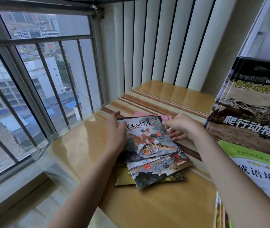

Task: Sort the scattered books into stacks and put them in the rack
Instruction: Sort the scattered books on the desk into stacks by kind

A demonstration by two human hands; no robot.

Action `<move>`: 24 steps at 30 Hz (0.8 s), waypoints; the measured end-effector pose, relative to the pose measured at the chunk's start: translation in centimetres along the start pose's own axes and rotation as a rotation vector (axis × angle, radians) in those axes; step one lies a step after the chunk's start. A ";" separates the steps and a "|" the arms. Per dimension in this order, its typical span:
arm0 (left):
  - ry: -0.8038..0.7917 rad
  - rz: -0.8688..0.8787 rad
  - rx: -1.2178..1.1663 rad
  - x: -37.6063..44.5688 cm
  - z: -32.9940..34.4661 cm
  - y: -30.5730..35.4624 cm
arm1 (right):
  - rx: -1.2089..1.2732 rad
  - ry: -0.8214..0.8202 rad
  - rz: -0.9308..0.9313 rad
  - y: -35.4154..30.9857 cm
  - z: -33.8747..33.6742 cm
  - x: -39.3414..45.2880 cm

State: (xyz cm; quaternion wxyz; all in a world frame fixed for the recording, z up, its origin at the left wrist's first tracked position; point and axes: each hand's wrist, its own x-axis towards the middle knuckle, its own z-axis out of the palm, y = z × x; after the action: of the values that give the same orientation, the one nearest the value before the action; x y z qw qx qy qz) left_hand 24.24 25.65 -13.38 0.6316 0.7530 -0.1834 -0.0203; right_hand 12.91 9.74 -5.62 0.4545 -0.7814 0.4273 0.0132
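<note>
A barred window [37, 83] is standing at the far left, with a clear corner guard [43, 145] sitting on the table [84, 152] edge beside it. The left hand [117, 132] is pressing with straight fingers against the left edge of the tiger book [149, 137], which is lying on top of a loose, fanned pile [157, 168] of thin books in the middle of the table. The right hand [180, 127] is pinching this book's right edge, thumb above and fingers curled below. Pink books [141, 114] are peeking out behind the pile. At the right, a reptile book [252, 109] is leaning and overlapping a green book [259, 171], and both are crowding the space near the right arm.
</note>
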 end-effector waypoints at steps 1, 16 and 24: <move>0.002 -0.015 -0.018 -0.2 -0.1 0.5 | -0.002 0.002 0.003 0.0 0.1 -0.2; -0.254 -0.404 -0.709 0.2 0.2 2.4 | 0.035 0.032 -0.067 1.3 -0.4 1.2; -0.301 -0.392 -0.831 0.9 0.5 2.3 | 0.010 0.001 0.002 2.6 -1.4 2.0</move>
State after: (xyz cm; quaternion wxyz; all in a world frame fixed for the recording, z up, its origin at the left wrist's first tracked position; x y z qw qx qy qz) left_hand 24.32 24.57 -11.14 0.8297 0.4460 -0.1038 -0.3191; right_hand 11.91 6.81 -7.39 0.4582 -0.7787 0.4284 0.0110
